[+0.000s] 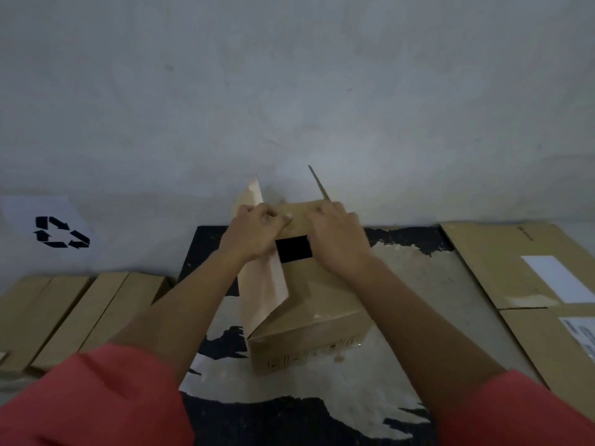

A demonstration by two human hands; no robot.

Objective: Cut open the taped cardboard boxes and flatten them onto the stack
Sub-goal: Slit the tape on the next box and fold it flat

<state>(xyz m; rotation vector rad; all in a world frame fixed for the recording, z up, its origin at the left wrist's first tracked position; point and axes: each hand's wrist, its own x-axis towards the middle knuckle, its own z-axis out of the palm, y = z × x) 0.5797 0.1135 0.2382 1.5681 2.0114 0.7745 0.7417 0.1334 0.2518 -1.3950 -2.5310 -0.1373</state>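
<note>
A brown cardboard box [309, 329] stands on a worn black-and-grey mat in the middle of the view. One long top flap [262, 284] stands raised on its left side, and a thin flap edge [318, 183] sticks up at the far end. My left hand [254, 233] grips the far end of the box at the raised flap, fingers curled. My right hand [338, 239] grips the far edge of the box top, fingers curled over it. A black rectangle [293, 248] shows on the top between my hands. No cutting tool is visible.
Flattened cardboard sheets [80, 313] lie at the left. More flattened cardboard with white labels [521, 275] lies at the right. A white sheet with a recycling symbol [61, 231] hangs on the grey wall [289, 91] behind. The mat [289, 407] reaches toward me.
</note>
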